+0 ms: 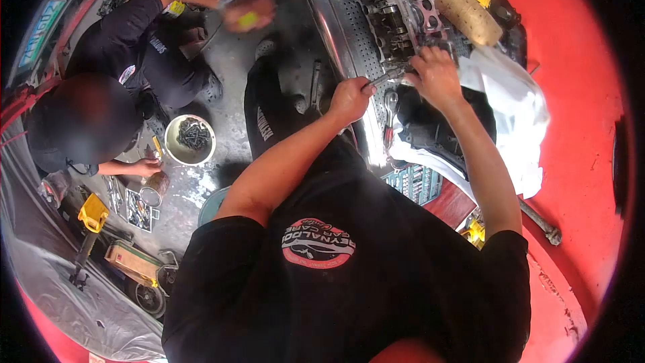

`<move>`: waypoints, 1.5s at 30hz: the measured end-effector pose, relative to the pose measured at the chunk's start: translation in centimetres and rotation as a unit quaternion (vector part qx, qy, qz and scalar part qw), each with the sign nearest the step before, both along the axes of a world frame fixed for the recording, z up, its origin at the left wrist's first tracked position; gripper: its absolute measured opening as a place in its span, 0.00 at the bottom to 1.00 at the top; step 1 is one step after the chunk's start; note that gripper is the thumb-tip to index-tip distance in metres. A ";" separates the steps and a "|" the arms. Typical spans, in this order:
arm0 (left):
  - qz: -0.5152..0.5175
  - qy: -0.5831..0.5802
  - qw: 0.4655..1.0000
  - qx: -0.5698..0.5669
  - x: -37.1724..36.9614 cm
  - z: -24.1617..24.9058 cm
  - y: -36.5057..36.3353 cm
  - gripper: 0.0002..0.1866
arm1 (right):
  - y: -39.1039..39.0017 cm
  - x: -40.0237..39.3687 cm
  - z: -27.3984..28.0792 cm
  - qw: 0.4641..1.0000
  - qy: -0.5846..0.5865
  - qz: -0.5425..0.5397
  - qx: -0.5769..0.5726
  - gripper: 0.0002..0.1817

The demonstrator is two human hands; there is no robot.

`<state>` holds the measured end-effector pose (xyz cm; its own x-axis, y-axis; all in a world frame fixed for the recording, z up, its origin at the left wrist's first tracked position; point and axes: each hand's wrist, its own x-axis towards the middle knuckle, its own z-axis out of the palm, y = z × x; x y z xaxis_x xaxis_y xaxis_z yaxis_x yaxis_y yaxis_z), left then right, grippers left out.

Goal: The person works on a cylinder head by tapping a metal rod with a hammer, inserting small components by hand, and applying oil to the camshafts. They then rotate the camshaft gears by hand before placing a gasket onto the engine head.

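My left hand (351, 101) is closed around the handle of a metal wrench (385, 79), which points towards my right hand. My right hand (435, 75) has its fingers bent over the near end of a cylinder head (390, 17); what they grip is hidden under them. The cylinder head lies on a perforated metal surface (346, 17), its shaft and lobes showing. Just below the wrench lies a ratchet (390, 117) with a red and black handle.
A co-worker (127, 60) crouches at the left, one hand blurred. Beside them stand a white bucket (210, 151) of dark metal parts and a can (154, 188). White plastic sheeting (514, 104), a black part (437, 121) and a socket set (416, 183) are at the right.
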<state>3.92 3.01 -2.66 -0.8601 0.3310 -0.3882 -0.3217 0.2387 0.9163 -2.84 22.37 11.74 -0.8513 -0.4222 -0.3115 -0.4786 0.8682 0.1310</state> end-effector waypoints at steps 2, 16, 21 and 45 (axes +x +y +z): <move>0.014 -0.019 0.999 0.031 0.6 -0.3 0.4 0.16 | 0.6 0.3 -1.6 0.998 0.035 0.038 -0.018 0.14; -0.035 -0.318 0.925 0.204 -4.0 -0.8 -1.3 0.18 | -2.1 2.3 -2.2 0.994 0.106 0.015 -0.033 0.10; -0.016 -0.091 0.995 0.045 -3.7 -2.1 -0.3 0.21 | -6.2 7.0 -4.2 0.821 -0.013 -0.457 -0.342 0.14; -0.018 -0.232 0.969 0.076 -3.6 -0.1 -2.0 0.18 | -4.7 7.6 -13.5 0.285 -0.202 -0.581 -0.735 0.20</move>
<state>0.36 0.98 -2.75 -0.5906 0.4420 -0.6752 -0.7019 0.1314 0.7000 4.80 17.68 -1.76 -0.7033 0.1446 -0.6960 0.5252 -0.5542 -0.6458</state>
